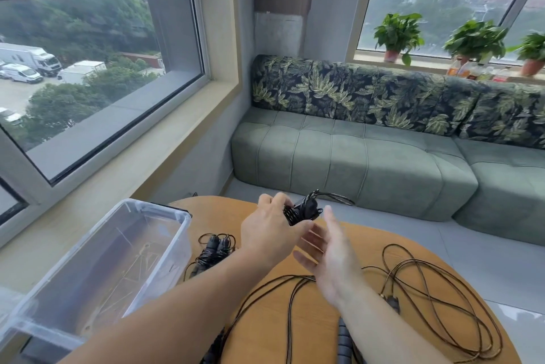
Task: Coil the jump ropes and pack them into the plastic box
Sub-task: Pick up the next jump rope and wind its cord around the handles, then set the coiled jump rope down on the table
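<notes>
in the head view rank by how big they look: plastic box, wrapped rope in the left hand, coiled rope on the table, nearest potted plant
1. plastic box
2. potted plant, though far off, so truly unsure
3. coiled rope on the table and wrapped rope gripped by the left hand look alike

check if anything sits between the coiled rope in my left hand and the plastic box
Nothing visible does. The left hand holds the coiled rope above the table, and the plastic box stands open-topped to its left. Another coiled bundle lies on the table beside the box wall, below a lifted path.
</notes>
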Motion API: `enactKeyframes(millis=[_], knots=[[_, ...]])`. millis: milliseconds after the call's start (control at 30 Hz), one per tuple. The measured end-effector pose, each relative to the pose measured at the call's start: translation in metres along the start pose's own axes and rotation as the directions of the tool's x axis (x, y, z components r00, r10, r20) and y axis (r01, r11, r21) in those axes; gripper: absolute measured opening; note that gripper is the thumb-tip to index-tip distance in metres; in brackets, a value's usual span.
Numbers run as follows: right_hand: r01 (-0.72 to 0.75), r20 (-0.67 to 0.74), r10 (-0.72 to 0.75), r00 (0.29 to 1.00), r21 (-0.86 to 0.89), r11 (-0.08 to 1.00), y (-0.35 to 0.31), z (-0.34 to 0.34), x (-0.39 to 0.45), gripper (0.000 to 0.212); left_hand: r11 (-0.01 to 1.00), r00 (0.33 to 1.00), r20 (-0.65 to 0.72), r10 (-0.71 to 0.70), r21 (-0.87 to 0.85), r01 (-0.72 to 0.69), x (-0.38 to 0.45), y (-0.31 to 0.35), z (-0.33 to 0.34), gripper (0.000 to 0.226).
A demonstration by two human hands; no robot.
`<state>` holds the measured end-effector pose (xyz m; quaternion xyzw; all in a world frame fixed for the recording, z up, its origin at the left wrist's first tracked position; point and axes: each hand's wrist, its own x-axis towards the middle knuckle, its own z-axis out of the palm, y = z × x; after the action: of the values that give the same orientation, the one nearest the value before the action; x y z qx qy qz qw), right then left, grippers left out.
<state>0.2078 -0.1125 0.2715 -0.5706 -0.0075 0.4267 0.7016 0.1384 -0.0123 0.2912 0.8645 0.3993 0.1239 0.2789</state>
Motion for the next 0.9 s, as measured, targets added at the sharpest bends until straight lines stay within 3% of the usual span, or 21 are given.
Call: enactKeyframes(millis=[100, 267, 367, 500, 633, 900], knots=[[0.013, 0.088, -0.001, 0.996, -0.136, 0.991, 0.013, 0.006, 0.002, 0.036, 0.999, 0.998, 0.066, -0.016, -0.032, 0.018, -0.009, -0.007, 0.01, 0.041], [-0.035, 0.024, 0.04, 0.999, -0.188, 0.982, 0.039, -0.004, 0.019, 0.026, 0.983, 0.984, 0.178, -0.027, -0.172, 0.058, -0.03, -0.02, 0.036, 0.053], [-0.064, 0.013, 0.069, 0.998, -0.252, 0.966, 0.058, -0.01, 0.029, 0.027, 0.953, 0.966, 0.231, -0.114, -0.251, 0.172, -0.034, -0.032, 0.044, 0.051], [-0.086, 0.017, 0.095, 0.995, -0.292, 0.952, 0.082, -0.01, 0.043, 0.017, 0.803, 0.9, 0.316, -0.3, -0.427, 0.417, -0.032, -0.06, 0.048, 0.057], [-0.146, -0.002, 0.156, 0.988, -0.363, 0.92, 0.11, -0.005, 0.052, 0.011, 0.73, 0.865, 0.283, -0.414, -0.465, 0.501, -0.041, -0.09, 0.052, 0.054], [-0.164, 0.112, 0.273, 0.955, -0.569, 0.806, 0.177, 0.03, 0.044, 0.013, 0.705, 0.805, 0.153, -0.573, -0.409, 0.58, -0.078, -0.163, 0.05, 0.05]])
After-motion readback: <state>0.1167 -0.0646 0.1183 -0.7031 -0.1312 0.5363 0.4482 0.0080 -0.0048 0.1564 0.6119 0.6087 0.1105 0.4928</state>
